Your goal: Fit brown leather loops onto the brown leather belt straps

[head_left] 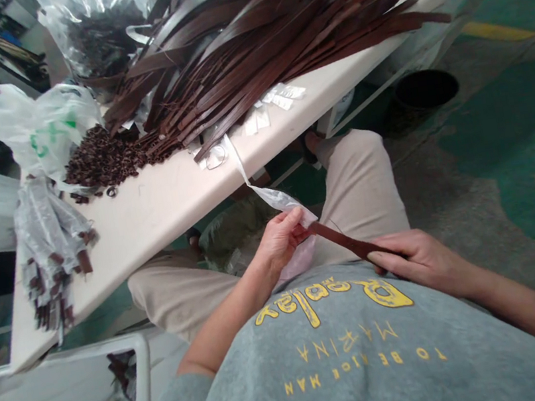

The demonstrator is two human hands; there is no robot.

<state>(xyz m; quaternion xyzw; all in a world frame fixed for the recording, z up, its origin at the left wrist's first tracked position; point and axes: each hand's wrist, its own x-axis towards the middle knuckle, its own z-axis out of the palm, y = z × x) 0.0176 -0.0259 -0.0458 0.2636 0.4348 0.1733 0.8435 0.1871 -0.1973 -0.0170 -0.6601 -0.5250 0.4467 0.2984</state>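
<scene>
Brown leather strap (349, 244) sits low over the lap, spanning both hands: right hand (420, 259) closed around its near end, left hand (281, 240) pinching the far tip together with a clear plastic sleeve (272, 198). Sleeve trails up to the white table (157, 203), near a strap pile (263, 33) and small brown loops (103, 159).

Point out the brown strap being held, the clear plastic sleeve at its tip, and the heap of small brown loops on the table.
Brown strap (341, 241), head view: middle of the bare length between the hands.
Clear plastic sleeve (267, 195), head view: its upper stretch, above the left hand.
Heap of small brown loops (103, 159), head view: centre of the pile.
</scene>
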